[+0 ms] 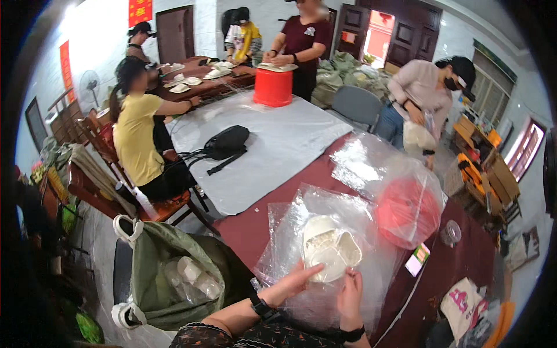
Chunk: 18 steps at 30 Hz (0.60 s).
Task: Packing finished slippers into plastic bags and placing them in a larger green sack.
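A cream fabric cap [332,246] lies tilted over a stack of clear plastic bags [290,243] on the dark red table, its hollow inside partly facing me. My left hand [295,283] grips the near left edge, thumb on top and fingers hidden underneath. At the near right edge, my right hand [350,293] pinches the rim between thumb and fingertips. A dark band circles each of my wrists. Just right of the cap, a red rounded object [409,213] sits beneath clear plastic film.
An open green sack [174,261] holding wrapped pale items stands at my left. A phone [418,259] and clear jar [451,232] lie right. A black bag [227,142] rests on the white sheet. Other people work around the tables, one beside a red bucket [272,88].
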Each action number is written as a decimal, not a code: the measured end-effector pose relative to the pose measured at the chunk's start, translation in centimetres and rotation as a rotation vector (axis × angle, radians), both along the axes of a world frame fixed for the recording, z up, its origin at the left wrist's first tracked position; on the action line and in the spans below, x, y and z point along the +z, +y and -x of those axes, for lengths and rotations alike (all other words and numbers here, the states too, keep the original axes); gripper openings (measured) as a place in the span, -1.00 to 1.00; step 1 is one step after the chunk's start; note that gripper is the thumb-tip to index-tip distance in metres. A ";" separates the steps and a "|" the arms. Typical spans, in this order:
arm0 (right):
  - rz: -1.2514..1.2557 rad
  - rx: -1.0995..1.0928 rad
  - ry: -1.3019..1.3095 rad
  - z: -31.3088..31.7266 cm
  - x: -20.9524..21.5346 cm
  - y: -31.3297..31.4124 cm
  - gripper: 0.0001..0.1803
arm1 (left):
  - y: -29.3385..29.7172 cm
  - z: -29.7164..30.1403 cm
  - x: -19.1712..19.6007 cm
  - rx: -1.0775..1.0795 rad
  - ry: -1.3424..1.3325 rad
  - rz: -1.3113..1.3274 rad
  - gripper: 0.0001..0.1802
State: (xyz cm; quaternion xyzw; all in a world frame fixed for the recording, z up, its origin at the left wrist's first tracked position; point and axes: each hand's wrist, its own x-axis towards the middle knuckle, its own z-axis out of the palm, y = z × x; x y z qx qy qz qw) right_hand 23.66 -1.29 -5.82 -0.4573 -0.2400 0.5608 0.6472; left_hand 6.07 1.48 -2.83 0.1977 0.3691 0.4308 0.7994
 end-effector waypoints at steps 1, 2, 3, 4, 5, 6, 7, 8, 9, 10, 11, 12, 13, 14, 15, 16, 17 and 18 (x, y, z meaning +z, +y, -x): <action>-0.010 0.021 -0.001 0.2 0.5 -0.1 -0.82 | 0.1 0.2 -0.3 -0.024 0.024 -0.052 -0.30; -0.060 0.077 -0.195 0.1 0.7 -0.3 -0.86 | 0.7 0.5 -2.4 -0.016 -0.022 -0.065 -0.25; -0.108 0.125 -0.391 -0.1 0.9 -0.4 -0.90 | 0.8 0.8 -1.8 -0.003 -0.023 -0.072 -0.25; -0.097 0.170 -0.408 -0.1 1.6 -0.5 -0.93 | 0.8 1.2 -0.9 -0.028 -0.031 0.018 -0.24; -0.106 0.181 -0.409 -0.2 1.6 -0.3 -0.93 | 0.9 1.5 -0.4 -0.054 -0.040 0.108 -0.24; -0.102 0.151 -0.447 -0.5 1.3 -0.3 -0.95 | 1.1 1.5 -1.3 -0.042 -0.040 0.096 -0.24; -0.098 0.128 -0.484 -0.7 0.8 -0.2 -0.97 | 1.2 1.3 -3.3 0.008 -0.070 0.127 -0.24; -0.112 0.139 -0.482 -1.0 0.2 0.0 -0.97 | 1.2 1.1 -4.7 0.054 -0.099 0.159 -0.24; -0.141 0.063 -0.493 -1.4 -0.6 0.1 -0.93 | 1.4 1.2 -5.2 0.061 -0.099 0.148 -0.24; -0.169 -0.012 -0.501 -1.9 -1.4 0.2 -0.89 | 1.3 1.4 -5.4 0.039 -0.083 0.153 -0.24; -0.179 -0.007 -0.498 -2.5 -2.1 0.4 -0.89 | 1.3 1.5 -5.8 0.017 -0.066 0.159 -0.23; -0.247 -0.047 -0.769 -3.1 -2.8 0.6 -0.89 | 1.2 1.3 -6.7 0.032 -0.116 0.053 -0.24; -0.316 -0.088 -1.039 -3.7 -3.7 0.9 -0.88 | 1.2 1.3 -7.7 0.043 -0.113 0.044 -0.24; -0.329 -0.083 -1.034 -4.2 -5.0 1.1 -0.88 | 1.1 1.4 -8.6 0.028 -0.051 -0.015 -0.27; -0.322 -0.125 -1.241 -4.7 -6.3 1.1 -0.84 | 1.0 1.2 -9.4 0.002 0.013 -0.073 -0.29; -0.309 -0.173 -1.448 -5.2 -7.4 1.1 -0.78 | 0.7 0.8 -10.2 -0.001 0.018 -0.081 -0.29; -0.312 -0.182 -1.442 -6.1 -8.3 0.9 -0.78 | 0.3 0.2 -11.0 0.031 0.180 -0.181 -0.28; -0.184 -0.036 -1.312 -6.6 -8.5 0.6 -0.58 | 0.0 -0.2 -11.6 0.066 0.344 -0.279 -0.26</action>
